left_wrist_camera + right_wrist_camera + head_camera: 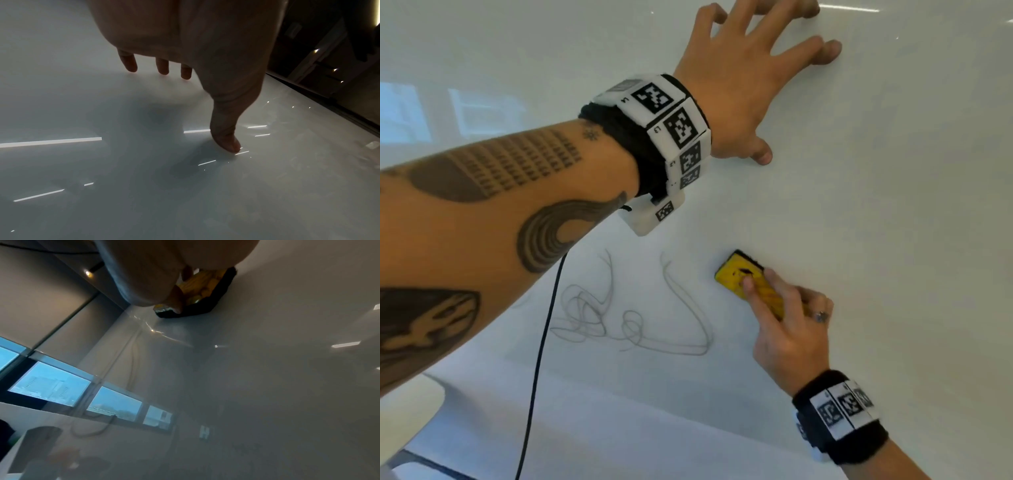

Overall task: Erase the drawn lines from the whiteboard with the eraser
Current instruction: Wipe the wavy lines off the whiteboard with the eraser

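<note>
While the yellow eraser [751,287] lies flat on the whiteboard [893,205], long axis running diagonally just right of the drawn lines [633,315], the right hand [789,329] grips it; the left hand [743,78] presses splayed fingertips [230,144] above.

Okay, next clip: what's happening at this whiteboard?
A person is wiping a whiteboard. The right hand grips a yellow eraser with dark felt and holds it against the board, just right of the grey scribbled lines, which are all still there. The left hand is braced higher up, fingertips spread on the board. A black cable hangs from the left wrist band.
</note>
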{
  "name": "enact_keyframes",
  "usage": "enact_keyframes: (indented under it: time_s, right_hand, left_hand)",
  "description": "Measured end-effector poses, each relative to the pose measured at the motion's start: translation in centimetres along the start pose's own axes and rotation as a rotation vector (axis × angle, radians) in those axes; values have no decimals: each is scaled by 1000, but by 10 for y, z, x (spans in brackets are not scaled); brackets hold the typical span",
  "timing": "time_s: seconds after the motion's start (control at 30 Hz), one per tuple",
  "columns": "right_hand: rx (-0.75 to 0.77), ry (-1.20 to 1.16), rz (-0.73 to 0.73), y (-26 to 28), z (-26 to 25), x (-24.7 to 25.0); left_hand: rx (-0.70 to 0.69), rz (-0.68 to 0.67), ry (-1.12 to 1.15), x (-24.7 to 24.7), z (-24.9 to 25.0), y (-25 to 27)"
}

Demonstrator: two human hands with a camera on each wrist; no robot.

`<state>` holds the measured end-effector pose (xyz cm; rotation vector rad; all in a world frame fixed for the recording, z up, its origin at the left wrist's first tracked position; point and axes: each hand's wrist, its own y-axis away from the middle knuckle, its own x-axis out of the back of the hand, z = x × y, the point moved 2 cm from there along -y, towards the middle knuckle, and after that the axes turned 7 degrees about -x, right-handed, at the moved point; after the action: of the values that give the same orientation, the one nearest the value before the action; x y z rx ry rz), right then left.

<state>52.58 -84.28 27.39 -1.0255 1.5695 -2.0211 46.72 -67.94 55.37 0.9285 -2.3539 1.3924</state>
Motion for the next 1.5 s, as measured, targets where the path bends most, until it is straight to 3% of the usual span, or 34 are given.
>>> enact_keyframes:
  time_s: [0.1,0.23,0.3,0.37,0.47,0.53,0.6,0.67,0.77,0.83,0.9,1.03,1.13,1.23,1.3,1.4,1.5]
  right_hand:
    - [47,-20,-50,18,-30,-24]
    - [322,23,-391,108,-41,-46]
    - [392,36,-469,117,-36,-42]
    - [358,9,-412,93,-30,-33]
    - [169,-14,-155,16,-29,-18]
    - [49,-20,-3,-32,-36,-15]
    - [-18,-47,60,-57,-53,-26]
    - [28,-75,17,-48,-78,-46]
    - [283,-83,-238,21,-104,-78]
    - [409,-64,-380,66,-99,-85]
    - [456,-74,-420,81,-87,-82]
    - [420,-114,-284,33,-66,-57]
    - [234,-79,-109,-33,-73,-47]
    - [85,-84,-10,-48,-103,-68]
    - [199,-88,-103,-13,-128,-90]
    - [424,-47,-374,67,-138,-112]
    - [498,-39,-478,83,-132,-108]
  left_hand:
    - [-28,5,19,-3,-3,3]
    - [-47,-6,45,-5,-3,6]
    - [-74,3,78,-4,-8,7]
    - [-88,53,116,1,-18,11]
    - [-30,142,101,6,-46,22]
    - [26,146,95,6,-69,32]
    - [48,136,85,6,-89,40]
    - [41,126,48,4,-103,48]
    - [71,102,26,-2,-118,64]
    - [105,77,17,-7,-124,77]
    - [106,57,-15,-12,-132,88]
    - [69,53,-54,-21,-153,105]
    - [73,60,-35,-29,-166,113]
    - [80,70,0,-37,-171,118]
    - [72,66,25,-38,-174,119]
    - [41,29,31,-34,-182,125]
    - [96,-7,73,-30,-209,137]
